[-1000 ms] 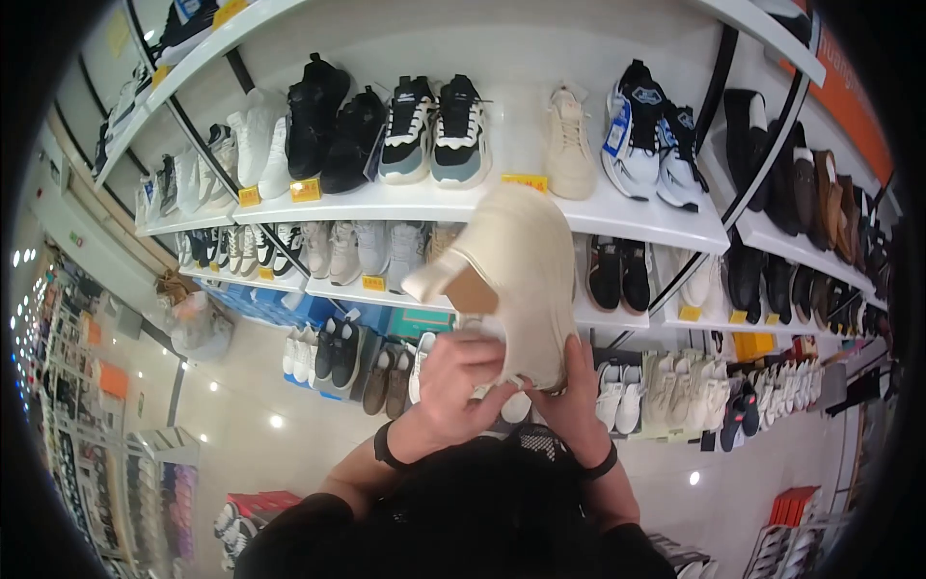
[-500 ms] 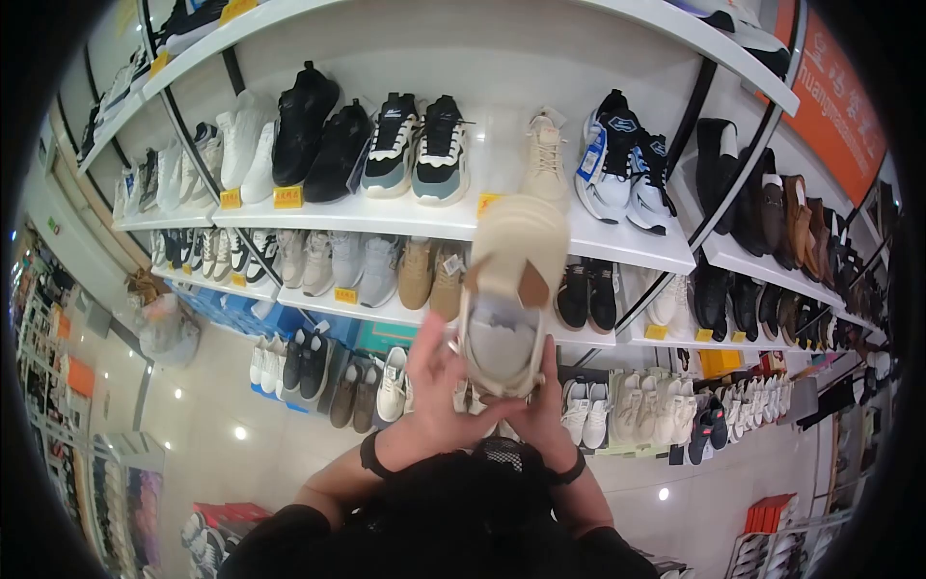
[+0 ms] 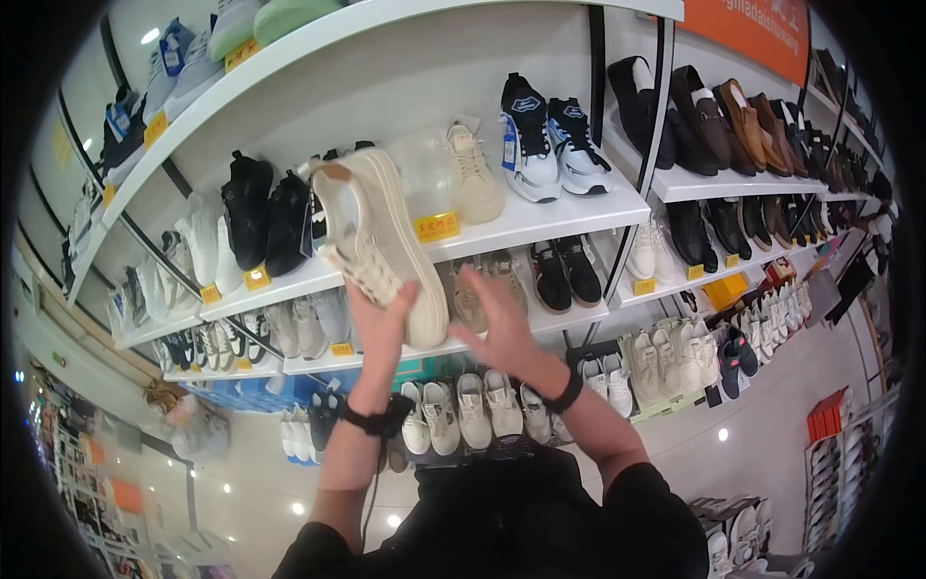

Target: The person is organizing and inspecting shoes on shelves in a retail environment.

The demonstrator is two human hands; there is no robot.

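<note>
Left hand (image 3: 378,323) curls around a beige, thick-soled lace-up shoe (image 3: 394,241) left of the yellow rectangular price tag (image 3: 437,227); right hand (image 3: 503,333), open, spreads below-right of it. The shoe's toe now points down.

A shoe shop, with yellow-tagged shelves (image 3: 540,229) of paired footwear (image 3: 526,145).

Shop light: falling bright and fairly even
Floor (image 3: 260,468): reflecting small white glare spots
Upper shelf (image 3: 275,60): bowing under wide-angle distortion
Right hand (image 3: 503,328): blurring slightly
Far-left racks (image 3: 82,458): softening, losing detail
Frame corners: fading to black
</note>
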